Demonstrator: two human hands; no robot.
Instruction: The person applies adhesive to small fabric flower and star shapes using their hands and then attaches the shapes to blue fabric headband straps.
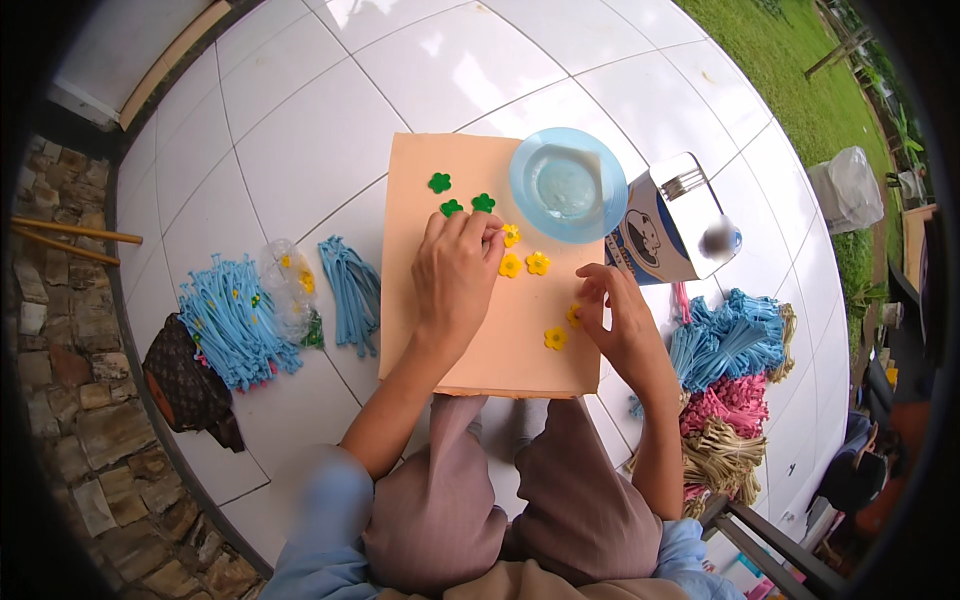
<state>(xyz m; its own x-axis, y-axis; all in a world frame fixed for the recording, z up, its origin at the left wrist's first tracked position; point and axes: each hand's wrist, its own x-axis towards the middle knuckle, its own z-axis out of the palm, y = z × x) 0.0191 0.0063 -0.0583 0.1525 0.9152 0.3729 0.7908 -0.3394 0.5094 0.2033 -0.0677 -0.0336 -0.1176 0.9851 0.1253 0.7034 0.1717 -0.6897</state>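
Note:
On a peach-coloured board (440, 370) over my lap lie small five-petalled flower pieces. Green flower pieces (440, 183) are near its far left part. My left hand (455, 270) is bent over the board with bunched fingers, its fingertips closed at the edge of a yellow flower piece (511, 235). Two more yellow flower pieces (538, 263) lie just right of that hand. At the board's right edge, my right hand (625, 320) has loosely curved fingers, apart from each other. One yellow flower piece (573, 315) is partly hidden by its thumb; another (555, 338) lies nearby.
A light blue plate (528, 215) overlaps the board's far right corner, beside a square tin (655, 235). Blue strap bundles (235, 320) and a brown bag (180, 375) lie left. More blue (730, 340), pink (725, 405) and beige bundles (725, 455) are piled right.

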